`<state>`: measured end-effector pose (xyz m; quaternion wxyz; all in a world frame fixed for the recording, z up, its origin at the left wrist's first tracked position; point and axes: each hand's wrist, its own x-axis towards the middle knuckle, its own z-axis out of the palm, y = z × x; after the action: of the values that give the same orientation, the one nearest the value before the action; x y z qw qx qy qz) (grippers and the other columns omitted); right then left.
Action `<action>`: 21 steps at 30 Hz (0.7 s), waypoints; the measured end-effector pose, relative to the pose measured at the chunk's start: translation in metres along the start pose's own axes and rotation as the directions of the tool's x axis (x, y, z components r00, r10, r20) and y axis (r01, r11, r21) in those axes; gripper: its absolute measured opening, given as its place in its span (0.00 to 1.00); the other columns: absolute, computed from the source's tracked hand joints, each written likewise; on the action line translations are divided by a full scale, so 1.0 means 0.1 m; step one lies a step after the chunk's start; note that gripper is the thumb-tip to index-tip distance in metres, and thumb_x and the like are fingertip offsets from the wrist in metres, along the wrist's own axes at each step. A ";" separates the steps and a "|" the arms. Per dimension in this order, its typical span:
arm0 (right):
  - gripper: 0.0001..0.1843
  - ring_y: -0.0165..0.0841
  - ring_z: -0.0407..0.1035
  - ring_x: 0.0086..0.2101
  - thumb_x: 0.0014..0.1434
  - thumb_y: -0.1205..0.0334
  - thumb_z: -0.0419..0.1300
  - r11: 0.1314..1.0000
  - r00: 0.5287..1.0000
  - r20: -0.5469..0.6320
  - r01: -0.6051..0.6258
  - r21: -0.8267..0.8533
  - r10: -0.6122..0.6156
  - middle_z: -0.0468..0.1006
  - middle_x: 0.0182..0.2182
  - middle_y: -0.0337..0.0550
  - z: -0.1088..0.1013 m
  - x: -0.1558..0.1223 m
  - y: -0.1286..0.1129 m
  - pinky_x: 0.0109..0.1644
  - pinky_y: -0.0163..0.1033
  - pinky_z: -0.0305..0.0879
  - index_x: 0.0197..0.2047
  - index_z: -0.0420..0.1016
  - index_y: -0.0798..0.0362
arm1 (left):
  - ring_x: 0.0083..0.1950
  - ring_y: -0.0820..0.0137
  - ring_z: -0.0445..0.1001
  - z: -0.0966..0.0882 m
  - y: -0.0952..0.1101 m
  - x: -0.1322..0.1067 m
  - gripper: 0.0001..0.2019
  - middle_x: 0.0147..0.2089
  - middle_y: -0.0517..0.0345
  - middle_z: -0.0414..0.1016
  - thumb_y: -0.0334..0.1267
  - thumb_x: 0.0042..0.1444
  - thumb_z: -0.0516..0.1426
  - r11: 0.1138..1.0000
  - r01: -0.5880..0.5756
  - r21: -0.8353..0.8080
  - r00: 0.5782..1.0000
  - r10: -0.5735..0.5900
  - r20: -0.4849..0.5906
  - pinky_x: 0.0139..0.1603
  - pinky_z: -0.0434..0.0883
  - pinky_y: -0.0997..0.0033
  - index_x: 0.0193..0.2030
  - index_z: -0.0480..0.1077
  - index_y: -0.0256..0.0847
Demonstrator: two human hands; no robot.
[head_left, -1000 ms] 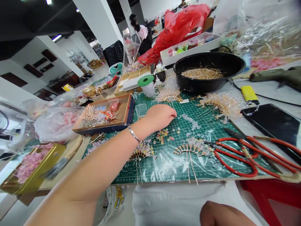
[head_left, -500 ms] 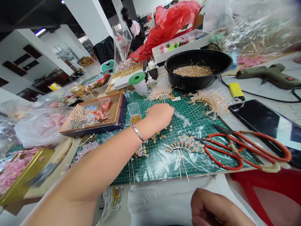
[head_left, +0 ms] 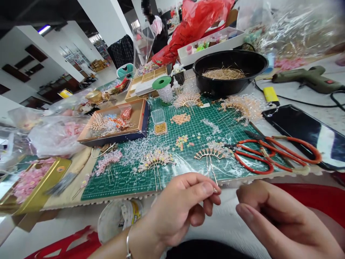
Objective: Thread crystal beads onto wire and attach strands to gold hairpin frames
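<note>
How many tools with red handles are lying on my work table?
2: the larger tool lies toward the right, and the smaller one sits left of it, their handles overlapping. Others may be hidden.

No readable lettering or numbers anywhere.

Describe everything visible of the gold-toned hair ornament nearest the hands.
The hair ornament looks like metal: a curved, gold-toned band topped with a row of small knobs, and two long, wavy prongs. It lies on the green mat, prongs toward the near edge, reaching down by the left hand; contact there is unclear. Pale beads crowd its right end.
</note>
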<state>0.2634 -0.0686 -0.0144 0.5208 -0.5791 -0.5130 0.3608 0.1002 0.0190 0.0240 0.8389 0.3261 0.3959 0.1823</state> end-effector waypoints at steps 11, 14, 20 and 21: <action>0.16 0.26 0.59 0.17 0.67 0.56 0.57 0.990 0.989 0.109 0.109 -0.089 -0.099 0.61 0.18 0.31 0.03 -0.16 -0.07 0.18 0.27 0.60 0.27 0.62 0.47 | 0.23 0.82 0.65 -0.02 -0.13 -0.24 0.06 0.31 0.56 0.74 0.37 0.58 0.63 0.995 -0.102 0.017 0.994 0.101 0.029 0.15 0.56 0.88 0.35 0.76 0.35; 0.16 0.27 0.60 0.18 0.67 0.57 0.56 0.987 0.988 0.112 0.117 -0.114 -0.105 0.62 0.19 0.31 0.02 -0.16 -0.08 0.19 0.27 0.61 0.27 0.62 0.47 | 0.21 0.84 0.63 -0.02 -0.14 -0.26 0.06 0.31 0.58 0.74 0.36 0.60 0.62 0.991 -0.124 0.059 0.991 0.121 0.053 0.15 0.56 0.87 0.37 0.77 0.36; 0.16 0.26 0.59 0.17 0.67 0.58 0.57 0.989 0.989 0.116 0.108 -0.101 -0.096 0.62 0.17 0.30 0.00 -0.18 -0.07 0.18 0.26 0.60 0.27 0.62 0.47 | 0.19 0.86 0.60 -0.04 -0.15 -0.29 0.06 0.31 0.60 0.73 0.37 0.62 0.61 0.983 -0.144 0.115 0.988 0.135 0.078 0.16 0.55 0.86 0.38 0.76 0.37; 0.16 0.26 0.59 0.17 0.67 0.58 0.57 0.991 0.989 0.124 0.092 -0.093 -0.080 0.62 0.17 0.30 -0.01 -0.18 -0.07 0.18 0.26 0.60 0.26 0.62 0.47 | 0.19 0.86 0.59 -0.04 -0.14 -0.29 0.06 0.31 0.60 0.73 0.38 0.62 0.61 0.981 -0.142 0.132 0.988 0.132 0.085 0.16 0.55 0.86 0.38 0.76 0.37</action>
<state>0.2586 -0.0863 -0.0093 0.4751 -0.5585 -0.5851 0.3464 0.0796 -0.0065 0.0282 0.8142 0.4162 0.3522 0.1994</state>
